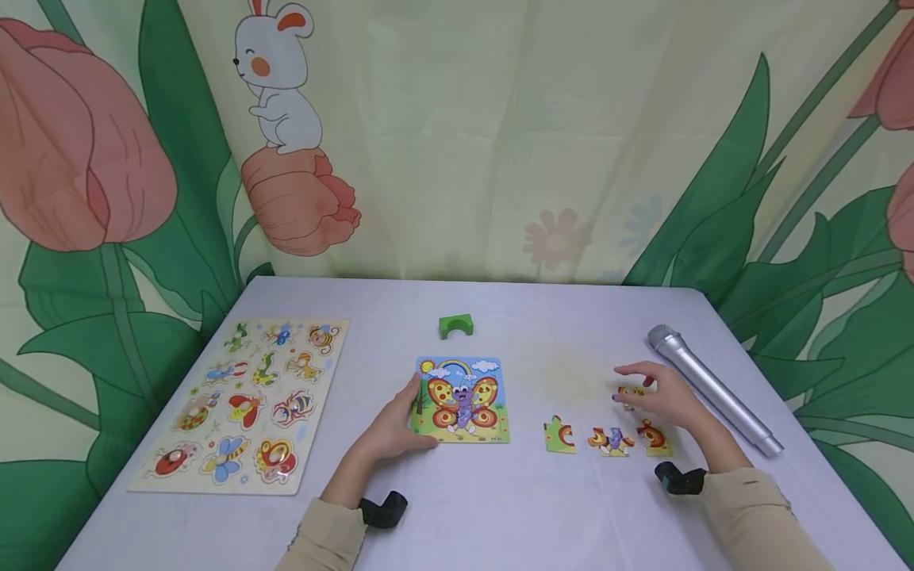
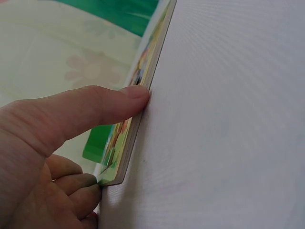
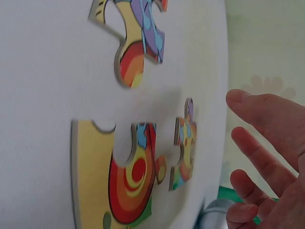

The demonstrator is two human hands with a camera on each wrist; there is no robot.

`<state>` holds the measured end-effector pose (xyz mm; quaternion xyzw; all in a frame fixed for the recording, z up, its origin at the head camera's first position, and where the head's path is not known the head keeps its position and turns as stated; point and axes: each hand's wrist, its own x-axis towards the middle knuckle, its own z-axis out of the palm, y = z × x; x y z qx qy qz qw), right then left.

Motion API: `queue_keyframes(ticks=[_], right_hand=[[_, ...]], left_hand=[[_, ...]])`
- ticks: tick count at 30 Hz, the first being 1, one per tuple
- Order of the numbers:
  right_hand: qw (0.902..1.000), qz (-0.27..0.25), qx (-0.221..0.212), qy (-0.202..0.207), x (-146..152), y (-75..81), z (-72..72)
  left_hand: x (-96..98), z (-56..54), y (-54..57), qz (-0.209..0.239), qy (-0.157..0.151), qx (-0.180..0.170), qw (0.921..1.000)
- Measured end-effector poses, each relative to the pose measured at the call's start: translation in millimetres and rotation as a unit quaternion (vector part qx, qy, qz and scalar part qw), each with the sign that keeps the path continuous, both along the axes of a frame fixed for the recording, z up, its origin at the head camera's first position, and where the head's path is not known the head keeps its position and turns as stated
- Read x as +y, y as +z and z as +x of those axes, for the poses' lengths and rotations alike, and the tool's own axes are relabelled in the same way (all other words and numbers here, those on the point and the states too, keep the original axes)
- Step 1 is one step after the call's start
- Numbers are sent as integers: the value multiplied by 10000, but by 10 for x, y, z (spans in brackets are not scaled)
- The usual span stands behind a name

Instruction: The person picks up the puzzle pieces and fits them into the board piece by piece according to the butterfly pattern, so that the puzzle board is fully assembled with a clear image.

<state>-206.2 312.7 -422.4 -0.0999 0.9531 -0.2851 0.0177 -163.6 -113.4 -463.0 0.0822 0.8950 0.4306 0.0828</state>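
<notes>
A square butterfly puzzle [image 1: 462,404] lies on the table in front of me. My left hand [image 1: 387,426] holds its near-left corner, thumb along the near edge and fingers at the left side; the left wrist view shows the thumb [image 2: 102,105] against the board's edge. My right hand [image 1: 667,394] hovers with spread, slightly bent fingers over a small jigsaw piece [image 1: 628,392], partly hidden below them. Nearer me lie a green-edged piece [image 1: 554,437], a purple-and-orange piece [image 1: 612,441] and a corner piece [image 1: 656,442]. In the right wrist view, the fingers stand apart from the pieces, holding nothing.
At the left lies a large insect board [image 1: 236,373] with several pictured bugs. A green arch block [image 1: 455,324] sits behind the puzzle. The silver microphone [image 1: 717,390] lies beyond my right hand, and a printed curtain [image 1: 457,159] hangs behind the table.
</notes>
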Motion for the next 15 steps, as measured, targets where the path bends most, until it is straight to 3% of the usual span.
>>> queue_keyframes(ticks=[15], right_hand=[[9984, 480, -298, 45, 224, -92, 7]], left_hand=[[-21, -17, -39, 5, -28, 41, 10000]])
